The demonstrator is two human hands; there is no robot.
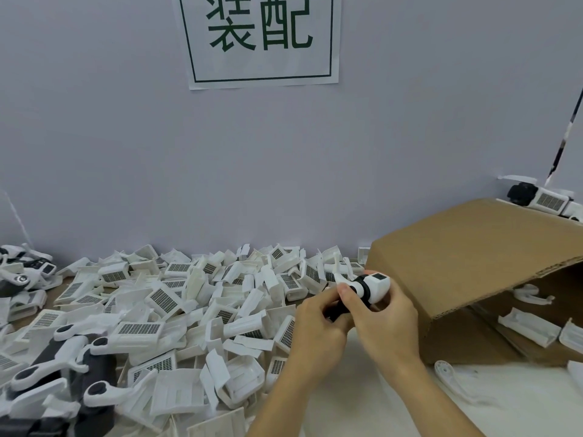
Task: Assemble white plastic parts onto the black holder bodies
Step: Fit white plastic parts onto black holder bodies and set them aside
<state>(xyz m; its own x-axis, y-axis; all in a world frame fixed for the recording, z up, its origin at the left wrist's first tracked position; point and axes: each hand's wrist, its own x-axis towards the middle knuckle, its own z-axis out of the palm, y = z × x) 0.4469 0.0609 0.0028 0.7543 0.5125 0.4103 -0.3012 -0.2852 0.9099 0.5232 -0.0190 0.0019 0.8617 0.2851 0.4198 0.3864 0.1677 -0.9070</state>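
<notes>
Both forearms come up from the bottom edge and meet just above the table, in front of the cardboard box. Between them is the holder (362,290), a piece with a black body and white plastic parts; it is lifted off the table, close to the pile's right edge. Its black lower end sticks out between the two hands. The left hand (318,329) closes around this black end, with fingers curled and the thumb pressed on top. The right hand (386,323) grips the white head of the piece, fingers wrapped around it from behind.

To the left, a big pile of white parts (176,310) covers the table, many with a dark grid panel. At the far left lie several finished pieces (63,351), white arms on black bodies. The cardboard box (467,257) lies on its side at the right, open, with some white parts inside. A white bracket (448,376) lies on the table before the box. On the wall hangs a paper sign (262,39) with green characters.
</notes>
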